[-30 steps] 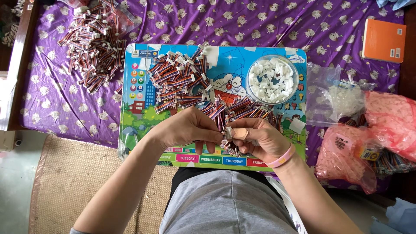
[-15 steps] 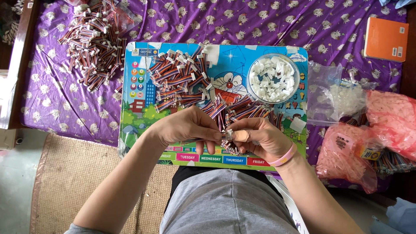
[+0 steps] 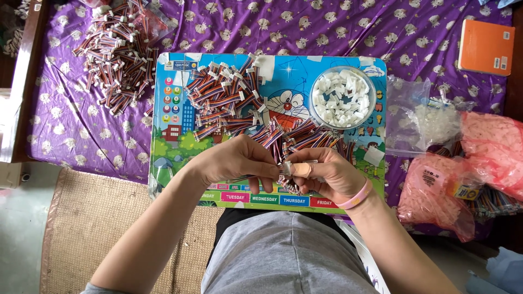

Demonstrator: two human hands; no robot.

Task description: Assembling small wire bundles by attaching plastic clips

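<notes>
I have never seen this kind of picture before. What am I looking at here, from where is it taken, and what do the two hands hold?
There is no machine here. A person wears a camera on the head, so the view looks straight down at their own two bare hands and their lap.

The left hand and the right hand meet over a colourful cartoon board that serves as a work surface. Between the fingertips they pinch a small wire piece with striped wires; its details are too small to tell.

On the board lie a heap of short striped wire pieces and a round clear bowl of small white plastic parts. A second heap of wire pieces lies on the purple patterned cloth to the left. To the right are plastic bags and an orange box.
</notes>
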